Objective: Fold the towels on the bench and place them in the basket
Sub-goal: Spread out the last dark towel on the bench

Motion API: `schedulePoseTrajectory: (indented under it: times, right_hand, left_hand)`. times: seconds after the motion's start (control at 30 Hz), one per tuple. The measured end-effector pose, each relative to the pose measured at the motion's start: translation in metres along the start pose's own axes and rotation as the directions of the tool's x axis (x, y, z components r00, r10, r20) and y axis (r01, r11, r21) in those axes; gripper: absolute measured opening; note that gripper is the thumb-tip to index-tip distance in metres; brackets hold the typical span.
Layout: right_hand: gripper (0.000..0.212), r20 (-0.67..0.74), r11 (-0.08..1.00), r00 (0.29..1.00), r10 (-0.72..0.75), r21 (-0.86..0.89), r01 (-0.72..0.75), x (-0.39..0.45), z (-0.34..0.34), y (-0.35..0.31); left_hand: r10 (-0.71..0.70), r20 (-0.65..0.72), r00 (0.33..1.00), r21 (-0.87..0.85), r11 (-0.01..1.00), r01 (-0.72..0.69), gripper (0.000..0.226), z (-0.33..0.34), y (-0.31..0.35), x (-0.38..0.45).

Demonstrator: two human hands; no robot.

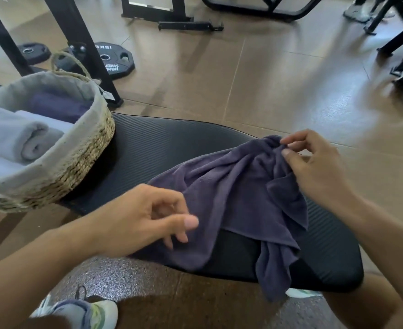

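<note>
Room: gym floor of brown tiles, weight plate point(114, 59) lying far beyond the fingers.
Bench point(162, 141): black ribbed pad under both hands.
Towel point(233, 198): dark purple, crumpled on the bench between the hands, one end hanging off the near edge.
Right hand point(314, 167): thumb and fingertips pinching the towel's far edge.
Left hand point(143, 217): fingers loosely curled at the towel's near edge; grip unclear.
Basket point(77, 157): woven, left of the fingers, holding rolled towels point(17, 136).

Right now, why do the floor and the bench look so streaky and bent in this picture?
Head view: window glare washes the brown tiled floor; motion blur smears the far gym frames; the wide lens bows the black ribbed bench pad. The crumpled dark purple towel and both hands stay fairly sharp.
</note>
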State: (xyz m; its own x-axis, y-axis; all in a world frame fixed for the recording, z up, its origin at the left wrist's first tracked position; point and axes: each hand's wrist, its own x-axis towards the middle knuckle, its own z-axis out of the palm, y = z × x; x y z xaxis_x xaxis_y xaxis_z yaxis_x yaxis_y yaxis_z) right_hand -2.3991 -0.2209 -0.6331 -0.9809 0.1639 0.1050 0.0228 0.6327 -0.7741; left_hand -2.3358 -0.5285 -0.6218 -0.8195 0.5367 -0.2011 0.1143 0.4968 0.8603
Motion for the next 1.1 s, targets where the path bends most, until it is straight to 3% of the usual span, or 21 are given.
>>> schedulePoseTrajectory:
  times: [0.03, 0.1, 0.13, 0.17, 0.23, 0.3, 0.37, 0.43, 0.53, 0.67, 0.73, 0.83, 0.93, 1.03, 1.1]
  right_hand:
    - [0.017, 0.053, 1.0, 0.998, -0.025, -0.001, 0.025, -0.006, 0.006, -0.001]
    - [0.024, 0.205, 0.992, 0.978, -0.046, -0.102, 0.068, -0.02, 0.013, -0.001]
    - [0.038, 0.292, 0.976, 0.955, -0.046, -0.191, 0.105, -0.025, 0.016, 0.001]
    - [0.054, 0.374, 0.941, 0.927, -0.034, -0.301, 0.156, -0.03, 0.018, 0.002]
    - [0.072, 0.448, 0.84, 0.894, -0.005, -0.484, 0.247, -0.038, 0.019, 0.001]
    - [0.069, 0.443, 0.802, 0.896, -0.028, -0.526, 0.285, -0.04, 0.017, 0.001]
    - [0.059, 0.426, 0.815, 0.902, -0.064, -0.5, 0.293, -0.039, 0.016, 0.004]
    - [0.051, 0.384, 0.85, 0.921, -0.061, -0.464, 0.249, -0.034, 0.014, 0.011]
    - [0.046, 0.276, 0.95, 0.96, -0.04, -0.288, 0.122, -0.02, 0.009, 0.021]
    - [0.04, 0.142, 0.998, 0.989, 0.038, 0.037, -0.044, -0.002, -0.002, 0.026]
    - [0.042, 0.139, 0.997, 0.988, 0.061, 0.027, -0.066, 0.0, -0.006, 0.031]
    - [0.052, 0.152, 0.925, 0.986, -0.063, -0.361, 0.115, -0.008, -0.01, 0.036]
    - [0.045, 0.236, 0.84, 0.95, -0.207, -0.455, 0.296, -0.013, -0.013, 0.03]
    - [0.044, 0.417, 0.742, 0.902, -0.11, -0.569, 0.354, -0.017, -0.013, 0.032]
    - [0.05, 0.432, 0.717, 0.901, -0.028, -0.619, 0.319, -0.016, -0.014, 0.036]
  left_hand:
    - [-0.02, -0.082, 0.996, -0.004, 1.0, 0.02, 0.026, 0.002, -0.005, 0.001]
    - [0.016, -0.373, 0.928, 0.268, 0.959, 0.091, 0.015, -0.006, -0.025, 0.006]
    - [0.037, -0.463, 0.886, 0.419, 0.89, 0.182, 0.013, -0.012, -0.035, 0.007]
    - [0.02, -0.506, 0.862, 0.515, 0.809, 0.283, 0.02, -0.018, -0.043, 0.008]
    - [-0.168, -0.517, 0.839, 0.561, 0.674, 0.481, 0.035, -0.026, -0.056, 0.008]
    - [-0.352, -0.511, 0.784, 0.55, 0.567, 0.613, 0.046, -0.025, -0.057, 0.007]
    - [-0.376, -0.512, 0.772, 0.555, 0.541, 0.631, 0.045, -0.023, -0.06, 0.008]
    - [-0.379, -0.498, 0.78, 0.528, 0.581, 0.619, 0.041, -0.023, -0.063, 0.008]
    - [-0.297, -0.562, 0.772, 0.37, 0.744, 0.556, 0.041, -0.026, -0.071, 0.011]
    - [-0.104, -0.78, 0.617, 0.159, 0.921, 0.356, 0.044, -0.039, -0.06, 0.021]
    - [-0.094, -0.815, 0.572, 0.098, 0.95, 0.295, 0.044, -0.041, -0.051, 0.024]
    - [-0.119, -0.759, 0.64, 0.052, 0.969, 0.243, 0.037, -0.027, -0.043, 0.023]
    - [-0.101, -0.625, 0.774, -0.019, 0.993, 0.113, 0.024, -0.008, -0.035, 0.019]
    - [-0.047, -0.541, 0.84, 0.058, 0.994, 0.093, 0.017, 0.005, -0.03, 0.014]
    - [-0.026, -0.503, 0.864, 0.14, 0.984, 0.111, 0.016, 0.008, -0.033, 0.012]
